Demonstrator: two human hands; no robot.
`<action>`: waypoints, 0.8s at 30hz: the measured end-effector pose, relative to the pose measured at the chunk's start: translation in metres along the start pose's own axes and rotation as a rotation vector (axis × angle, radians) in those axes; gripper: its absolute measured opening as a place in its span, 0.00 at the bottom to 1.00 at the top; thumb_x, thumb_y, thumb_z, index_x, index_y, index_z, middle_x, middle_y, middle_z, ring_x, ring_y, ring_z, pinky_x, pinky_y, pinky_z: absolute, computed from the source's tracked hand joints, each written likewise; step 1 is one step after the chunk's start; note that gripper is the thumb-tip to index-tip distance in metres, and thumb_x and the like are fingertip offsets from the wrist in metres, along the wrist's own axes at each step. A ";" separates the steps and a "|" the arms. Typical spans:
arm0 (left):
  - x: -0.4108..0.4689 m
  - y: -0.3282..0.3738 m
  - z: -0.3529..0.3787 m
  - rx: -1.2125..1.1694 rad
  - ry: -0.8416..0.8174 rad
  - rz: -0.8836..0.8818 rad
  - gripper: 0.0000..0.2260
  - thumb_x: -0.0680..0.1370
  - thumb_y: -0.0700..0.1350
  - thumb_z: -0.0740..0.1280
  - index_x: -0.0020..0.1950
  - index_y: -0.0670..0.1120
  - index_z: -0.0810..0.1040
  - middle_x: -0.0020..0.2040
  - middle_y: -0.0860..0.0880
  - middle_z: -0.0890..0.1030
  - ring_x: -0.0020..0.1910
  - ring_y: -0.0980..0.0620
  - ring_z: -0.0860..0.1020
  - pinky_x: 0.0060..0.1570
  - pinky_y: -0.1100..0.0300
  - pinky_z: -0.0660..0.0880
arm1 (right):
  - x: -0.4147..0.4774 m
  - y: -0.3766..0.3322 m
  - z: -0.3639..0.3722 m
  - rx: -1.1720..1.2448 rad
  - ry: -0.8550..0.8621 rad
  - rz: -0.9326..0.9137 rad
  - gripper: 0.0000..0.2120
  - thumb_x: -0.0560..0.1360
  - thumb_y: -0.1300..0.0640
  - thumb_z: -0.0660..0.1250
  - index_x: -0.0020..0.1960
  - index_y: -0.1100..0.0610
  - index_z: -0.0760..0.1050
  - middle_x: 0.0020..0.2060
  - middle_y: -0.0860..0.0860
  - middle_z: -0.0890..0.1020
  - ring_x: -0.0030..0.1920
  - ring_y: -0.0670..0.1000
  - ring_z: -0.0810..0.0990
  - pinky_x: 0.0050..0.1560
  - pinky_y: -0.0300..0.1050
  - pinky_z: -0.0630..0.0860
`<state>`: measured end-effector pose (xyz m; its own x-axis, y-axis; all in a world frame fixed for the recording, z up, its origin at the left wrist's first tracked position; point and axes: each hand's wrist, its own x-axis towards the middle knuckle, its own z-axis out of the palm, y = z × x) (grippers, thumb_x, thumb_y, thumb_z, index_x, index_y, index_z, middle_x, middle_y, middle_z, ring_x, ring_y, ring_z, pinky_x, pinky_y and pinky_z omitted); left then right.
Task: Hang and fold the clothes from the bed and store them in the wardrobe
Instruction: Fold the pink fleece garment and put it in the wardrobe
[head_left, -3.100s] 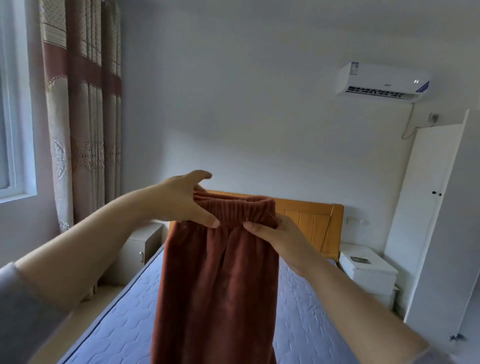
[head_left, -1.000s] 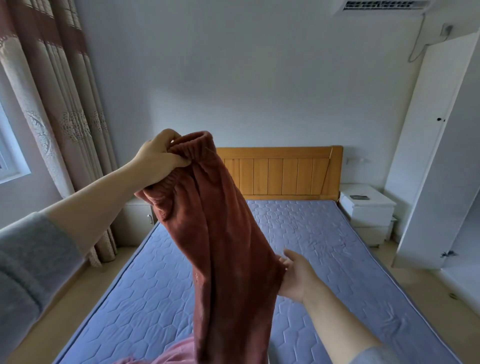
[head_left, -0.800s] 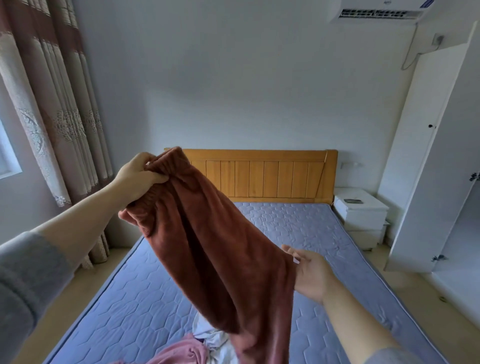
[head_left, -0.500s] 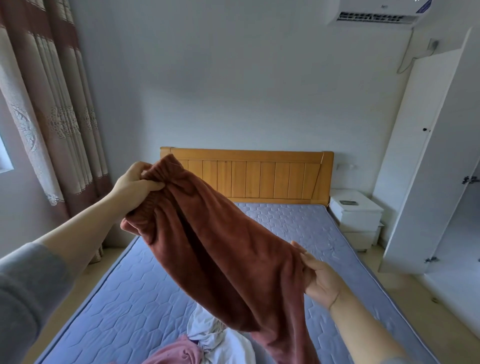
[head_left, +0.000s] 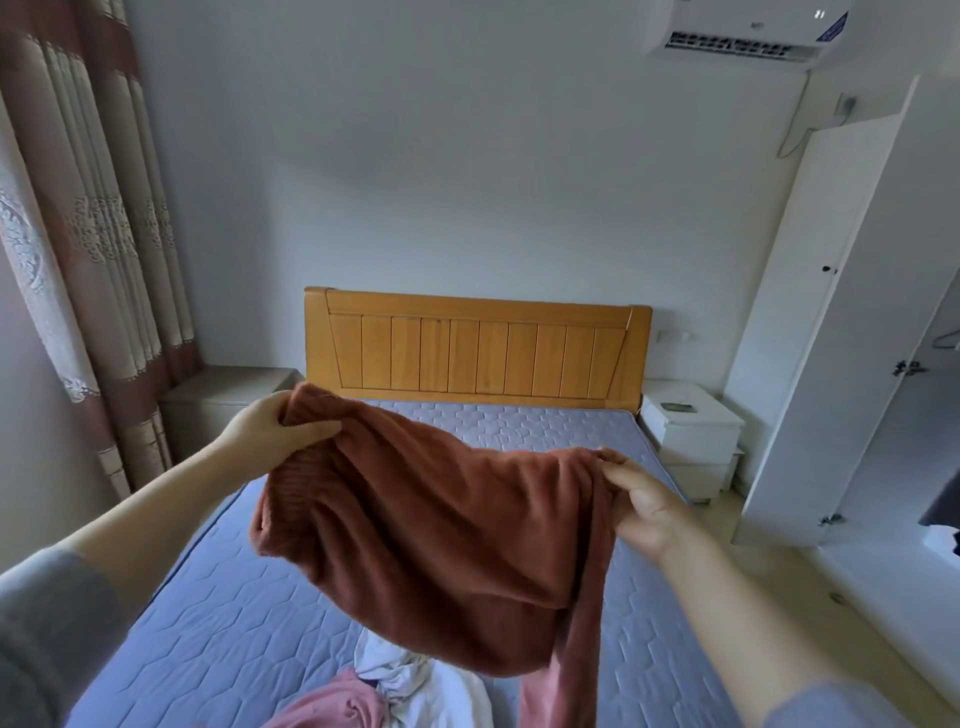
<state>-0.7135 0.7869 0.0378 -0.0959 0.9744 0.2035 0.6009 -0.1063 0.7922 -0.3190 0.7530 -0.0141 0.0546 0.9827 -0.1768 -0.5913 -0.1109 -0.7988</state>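
Rust-brown fleece trousers (head_left: 441, 519) hang stretched above the bed (head_left: 208, 623), likely mid-fold: the left hand (head_left: 270, 436) grips the waistband (head_left: 311, 405), the right hand (head_left: 644, 509) pinches a leg. A white garment (head_left: 431, 686) and a pink garment (head_left: 332, 706) lie at the bed's foot.

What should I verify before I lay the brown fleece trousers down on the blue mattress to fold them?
1. The left hand grips the waistband end of the rust-brown fleece trousers: ok.
2. The right hand holds them further along the legs: ok.
3. Leg ends even: cannot tell, they hang out of view.
4. Bare room on the blue quilted mattress: ok, toward the orange wooden headboard.
5. Spot directly below free: not ok, a pink crumpled garment and a white crumpled garment lie there.
6. White wardrobe door open: ok.
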 end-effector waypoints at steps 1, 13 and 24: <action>-0.001 -0.004 -0.003 -0.048 0.056 -0.001 0.12 0.69 0.49 0.77 0.51 0.51 0.81 0.47 0.49 0.84 0.49 0.47 0.81 0.55 0.51 0.76 | 0.001 -0.006 -0.001 -0.062 0.046 -0.025 0.11 0.69 0.69 0.70 0.41 0.54 0.75 0.34 0.53 0.84 0.32 0.50 0.82 0.36 0.44 0.79; -0.011 -0.013 -0.009 -0.327 -0.073 -0.065 0.06 0.74 0.39 0.72 0.50 0.41 0.81 0.47 0.37 0.84 0.46 0.40 0.82 0.56 0.44 0.78 | 0.007 -0.019 -0.002 -0.898 0.499 -0.543 0.10 0.72 0.57 0.73 0.41 0.50 0.72 0.40 0.44 0.76 0.39 0.41 0.74 0.37 0.41 0.70; -0.055 -0.014 0.024 -0.506 -0.110 -0.158 0.05 0.73 0.41 0.73 0.41 0.40 0.84 0.44 0.38 0.85 0.41 0.43 0.85 0.37 0.58 0.81 | -0.028 -0.014 -0.045 -0.591 0.404 -0.598 0.08 0.76 0.61 0.69 0.41 0.51 0.74 0.34 0.47 0.78 0.33 0.41 0.75 0.31 0.27 0.71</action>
<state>-0.6970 0.7393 0.0018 -0.0541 0.9983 0.0194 0.1264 -0.0124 0.9919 -0.2761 0.7204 -0.0236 0.5590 0.7872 0.2605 0.1247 0.2307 -0.9650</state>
